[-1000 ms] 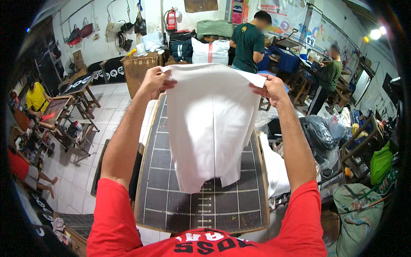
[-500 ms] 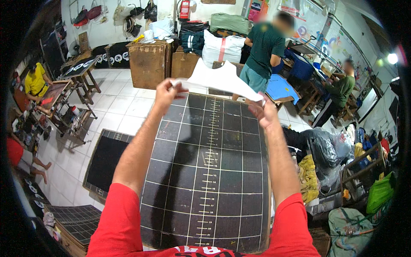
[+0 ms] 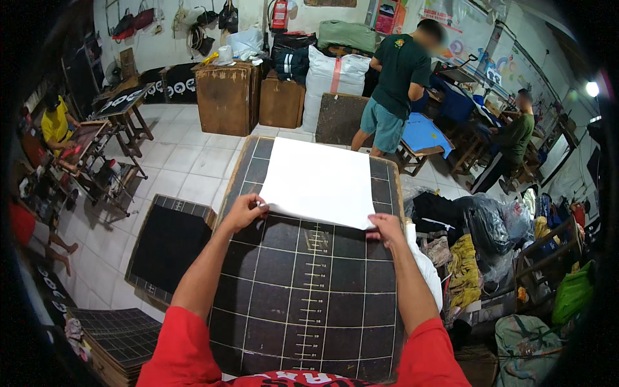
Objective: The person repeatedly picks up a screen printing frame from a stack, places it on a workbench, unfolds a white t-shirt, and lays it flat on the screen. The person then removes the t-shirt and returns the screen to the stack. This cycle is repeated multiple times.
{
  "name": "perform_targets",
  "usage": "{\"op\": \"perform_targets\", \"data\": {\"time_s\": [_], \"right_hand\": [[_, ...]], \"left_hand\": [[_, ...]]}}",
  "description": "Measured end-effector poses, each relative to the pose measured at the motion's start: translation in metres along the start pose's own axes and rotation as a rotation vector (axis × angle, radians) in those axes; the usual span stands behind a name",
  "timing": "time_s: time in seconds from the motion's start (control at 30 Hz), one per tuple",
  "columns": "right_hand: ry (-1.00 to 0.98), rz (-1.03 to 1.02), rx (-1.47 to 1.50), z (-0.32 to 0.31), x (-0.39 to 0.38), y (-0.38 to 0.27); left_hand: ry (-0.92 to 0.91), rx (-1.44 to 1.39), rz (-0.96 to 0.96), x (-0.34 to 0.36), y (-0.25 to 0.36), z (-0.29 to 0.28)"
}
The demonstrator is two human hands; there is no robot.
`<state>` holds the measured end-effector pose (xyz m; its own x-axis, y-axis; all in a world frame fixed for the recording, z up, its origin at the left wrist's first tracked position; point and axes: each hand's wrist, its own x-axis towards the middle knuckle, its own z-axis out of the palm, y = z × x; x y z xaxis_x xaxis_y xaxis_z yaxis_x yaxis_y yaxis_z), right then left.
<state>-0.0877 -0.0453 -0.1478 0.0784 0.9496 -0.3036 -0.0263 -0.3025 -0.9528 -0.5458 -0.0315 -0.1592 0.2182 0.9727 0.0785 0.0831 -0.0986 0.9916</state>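
Observation:
A white fabric panel is spread over the far part of the dark gridded board in front of me. Its near edge is pinched at both corners. My left hand is closed on the near left corner, fingertips on the cloth. At the near right corner my right hand grips the fabric between thumb and fingers. The near edge sits slightly raised between the two hands, while the rest looks nearly flat. White lines and a center scale mark the board's near half.
A black-topped board stack stands to the left, another gridded stack lower left. White cloth hangs at the board's right side, beside piled garments and plastic bags. A person in dark green stands beyond; others work left and right.
Both hands have come down and nearer to me with the white fabric panel. It was held up in the air at the board's far end and now lies on the board.

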Motion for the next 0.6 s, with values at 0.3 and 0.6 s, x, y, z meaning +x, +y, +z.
{"op": "perform_targets", "data": {"time_s": [0.3,0.6], "right_hand": [[0.078,0.026,-0.123,-0.007,-0.098,0.027],[0.139,-0.17,-0.52,-0.011,-0.133,0.046]], "left_hand": [[0.049,0.141,0.068,-0.091,0.001,0.016],[0.254,0.611,0.306,-0.143,0.003,0.034]]}}
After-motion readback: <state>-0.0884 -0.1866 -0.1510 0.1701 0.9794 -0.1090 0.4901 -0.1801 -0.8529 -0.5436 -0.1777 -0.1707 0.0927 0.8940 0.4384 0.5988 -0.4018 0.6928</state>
